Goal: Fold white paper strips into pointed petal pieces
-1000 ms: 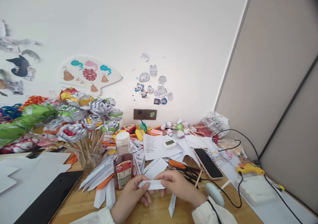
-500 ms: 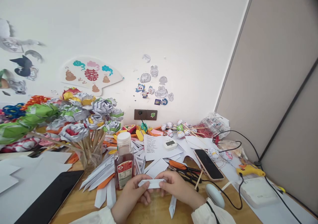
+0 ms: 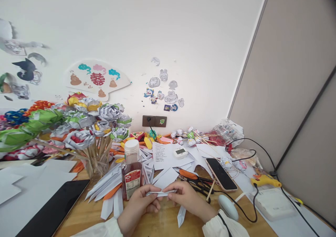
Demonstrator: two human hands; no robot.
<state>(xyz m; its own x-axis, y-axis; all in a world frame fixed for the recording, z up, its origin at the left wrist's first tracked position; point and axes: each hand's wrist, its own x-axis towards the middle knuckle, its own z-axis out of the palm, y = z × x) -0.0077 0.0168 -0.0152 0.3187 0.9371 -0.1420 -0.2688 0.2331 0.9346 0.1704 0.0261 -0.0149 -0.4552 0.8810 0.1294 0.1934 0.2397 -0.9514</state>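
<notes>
A small folded strip of white paper (image 3: 161, 194) is pinched between my two hands above the wooden table. My left hand (image 3: 143, 202) grips its left end with thumb and forefinger, the other fingers curled below. The right end is held by my right hand (image 3: 185, 197) in the same way. The strip is seen nearly edge-on, as a thin band. Just behind my left hand stands a bottle (image 3: 131, 170) of dark reddish-brown liquid with a white cap. A folded white paper piece (image 3: 181, 216) lies on the table below my right hand.
Paper flowers on sticks (image 3: 97, 125) fill a clear container at left, near a black tablet (image 3: 54, 209). Folded paper strips (image 3: 105, 184) lie beside the bottle. Behind my right hand are black scissors (image 3: 201, 186), a phone (image 3: 222, 174), a white timer (image 3: 180, 153) and a yellow glue gun (image 3: 265, 181).
The folded paper strip has tilted in my fingers, from showing its flat face to nearly edge-on. Both hands keep about the same place and grip.
</notes>
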